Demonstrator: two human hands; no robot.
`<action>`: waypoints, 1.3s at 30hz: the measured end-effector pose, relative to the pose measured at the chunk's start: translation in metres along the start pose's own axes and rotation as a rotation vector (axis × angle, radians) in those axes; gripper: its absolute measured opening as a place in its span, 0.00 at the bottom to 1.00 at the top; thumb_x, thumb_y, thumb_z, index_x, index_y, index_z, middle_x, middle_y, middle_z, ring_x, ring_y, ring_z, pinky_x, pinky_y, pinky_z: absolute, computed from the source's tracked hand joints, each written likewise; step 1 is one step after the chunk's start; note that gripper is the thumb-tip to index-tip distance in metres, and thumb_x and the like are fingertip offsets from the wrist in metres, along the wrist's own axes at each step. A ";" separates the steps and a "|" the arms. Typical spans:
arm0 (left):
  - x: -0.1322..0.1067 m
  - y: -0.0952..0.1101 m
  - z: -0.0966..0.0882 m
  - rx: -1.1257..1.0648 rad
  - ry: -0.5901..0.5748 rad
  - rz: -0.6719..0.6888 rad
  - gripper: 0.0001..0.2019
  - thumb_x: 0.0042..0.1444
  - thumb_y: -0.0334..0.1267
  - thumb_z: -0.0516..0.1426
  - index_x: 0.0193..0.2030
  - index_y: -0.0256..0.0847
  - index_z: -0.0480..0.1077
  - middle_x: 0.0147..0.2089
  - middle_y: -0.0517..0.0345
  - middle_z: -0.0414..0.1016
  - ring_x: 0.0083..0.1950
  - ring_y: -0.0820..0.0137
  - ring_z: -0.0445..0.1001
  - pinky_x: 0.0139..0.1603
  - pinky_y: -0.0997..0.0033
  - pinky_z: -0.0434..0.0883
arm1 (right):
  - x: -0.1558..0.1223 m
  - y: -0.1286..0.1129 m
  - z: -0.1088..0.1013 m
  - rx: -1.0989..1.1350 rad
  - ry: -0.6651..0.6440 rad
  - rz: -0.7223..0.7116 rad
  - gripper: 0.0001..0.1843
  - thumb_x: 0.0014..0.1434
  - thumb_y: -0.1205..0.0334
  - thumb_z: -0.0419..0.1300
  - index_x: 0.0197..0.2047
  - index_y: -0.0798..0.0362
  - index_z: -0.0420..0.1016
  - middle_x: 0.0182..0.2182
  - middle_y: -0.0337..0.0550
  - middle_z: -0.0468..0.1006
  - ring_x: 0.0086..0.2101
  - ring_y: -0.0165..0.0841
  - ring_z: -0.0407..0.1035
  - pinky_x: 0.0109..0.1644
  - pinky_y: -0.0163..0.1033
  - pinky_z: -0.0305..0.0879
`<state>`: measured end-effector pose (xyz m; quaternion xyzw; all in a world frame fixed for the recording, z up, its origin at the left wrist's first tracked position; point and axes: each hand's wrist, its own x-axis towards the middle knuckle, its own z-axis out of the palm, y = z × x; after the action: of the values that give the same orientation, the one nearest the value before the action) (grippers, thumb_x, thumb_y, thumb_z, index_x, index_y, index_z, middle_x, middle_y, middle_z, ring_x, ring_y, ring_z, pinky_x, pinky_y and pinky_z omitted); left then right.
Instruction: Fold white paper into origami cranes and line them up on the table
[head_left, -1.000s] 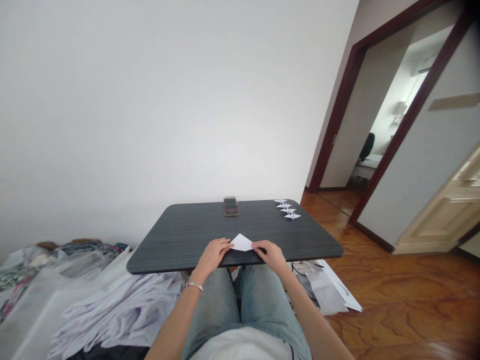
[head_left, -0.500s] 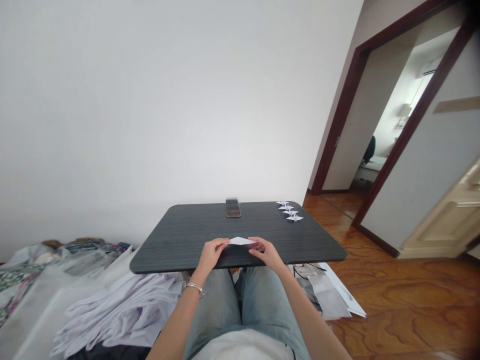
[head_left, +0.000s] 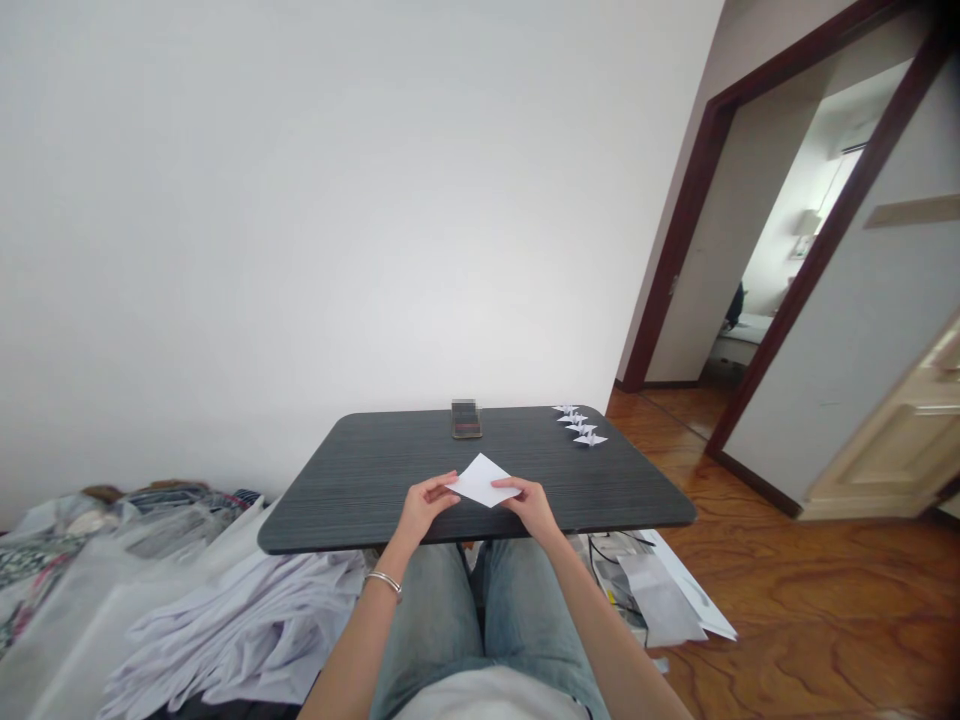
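A white folded sheet of paper (head_left: pixel 482 480), diamond-shaped with one corner pointing away from me, is held above the dark table (head_left: pixel 375 455) close to its front edge. My left hand (head_left: pixel 425 507) pinches its left corner between thumb and fingers. On the opposite corner, my right hand (head_left: pixel 531 503) has a similar pinch, with the thumb underneath. Several white paper cranes (head_left: pixel 590 439) stand in a slanting row at the table's back right.
A phone (head_left: pixel 466 420) leans on a stand at the table's back, near the white wall (head_left: pixel 375 200). To the left lie heaped clothes (head_left: pixel 247 620). White sheets and cables (head_left: pixel 660 590) are on the floor at right, below the table. A doorway (head_left: pixel 720 260) opens farther right.
The paper has tipped from nearly edge-on to showing its full diamond face. Both hands still grip its side corners, and my right thumb has moved in against it.
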<state>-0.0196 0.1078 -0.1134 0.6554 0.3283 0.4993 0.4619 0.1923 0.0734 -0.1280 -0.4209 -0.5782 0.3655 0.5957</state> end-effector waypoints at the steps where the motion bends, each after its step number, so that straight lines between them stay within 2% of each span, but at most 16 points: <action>1: 0.000 0.000 0.002 -0.018 0.008 -0.015 0.16 0.41 0.37 0.64 0.38 0.35 0.76 0.45 0.45 0.78 0.45 0.59 0.76 0.47 0.59 0.71 | -0.001 0.000 0.000 0.006 0.004 -0.003 0.12 0.42 0.67 0.63 0.34 0.52 0.81 0.35 0.45 0.81 0.38 0.41 0.74 0.44 0.45 0.67; 5: 0.000 0.000 0.009 -0.054 0.070 -0.056 0.09 0.41 0.37 0.64 0.31 0.36 0.76 0.34 0.51 0.80 0.37 0.63 0.77 0.43 0.64 0.71 | -0.003 -0.001 0.000 0.031 0.011 -0.014 0.12 0.41 0.65 0.66 0.33 0.51 0.81 0.35 0.44 0.81 0.38 0.41 0.73 0.45 0.44 0.66; 10: -0.002 -0.001 0.008 -0.070 0.128 -0.080 0.09 0.42 0.39 0.64 0.29 0.37 0.76 0.33 0.54 0.79 0.36 0.66 0.75 0.44 0.66 0.68 | -0.002 0.000 -0.002 0.090 0.042 -0.015 0.08 0.40 0.60 0.68 0.28 0.51 0.80 0.32 0.43 0.79 0.36 0.37 0.71 0.38 0.39 0.67; 16: -0.004 0.005 0.009 -0.084 0.100 -0.072 0.11 0.42 0.43 0.64 0.26 0.36 0.74 0.29 0.56 0.78 0.34 0.67 0.74 0.41 0.68 0.68 | -0.003 -0.006 -0.003 0.143 0.080 0.024 0.11 0.41 0.54 0.68 0.21 0.53 0.74 0.26 0.41 0.77 0.24 0.31 0.67 0.26 0.35 0.65; 22: -0.007 0.010 0.011 -0.111 0.103 -0.058 0.13 0.43 0.45 0.63 0.25 0.36 0.70 0.27 0.58 0.75 0.31 0.69 0.73 0.37 0.70 0.68 | -0.009 -0.013 0.009 0.197 0.125 0.074 0.18 0.42 0.49 0.66 0.18 0.53 0.68 0.27 0.43 0.78 0.26 0.32 0.68 0.25 0.35 0.66; 27: -0.011 0.016 0.015 -0.157 0.146 -0.047 0.14 0.43 0.44 0.64 0.22 0.36 0.67 0.26 0.60 0.74 0.30 0.71 0.72 0.37 0.70 0.69 | -0.014 -0.016 0.018 0.255 0.184 0.107 0.16 0.42 0.50 0.67 0.21 0.53 0.70 0.25 0.41 0.77 0.26 0.32 0.70 0.28 0.37 0.70; 34: -0.028 0.039 0.034 -0.235 0.217 -0.045 0.14 0.46 0.44 0.61 0.25 0.38 0.61 0.35 0.57 0.75 0.36 0.69 0.75 0.39 0.68 0.73 | -0.028 -0.042 0.021 0.322 0.257 0.133 0.13 0.43 0.54 0.68 0.22 0.54 0.72 0.24 0.38 0.76 0.26 0.30 0.69 0.29 0.35 0.71; 39: -0.039 0.069 0.047 -0.334 0.320 -0.004 0.14 0.46 0.40 0.62 0.33 0.41 0.60 0.33 0.60 0.74 0.35 0.71 0.75 0.35 0.72 0.74 | -0.038 -0.073 0.024 0.385 0.300 0.143 0.12 0.43 0.56 0.68 0.25 0.54 0.72 0.23 0.36 0.74 0.25 0.28 0.68 0.30 0.34 0.71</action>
<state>0.0124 0.0352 -0.0657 0.4818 0.3116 0.6431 0.5071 0.1623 0.0124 -0.0760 -0.3890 -0.3717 0.4436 0.7168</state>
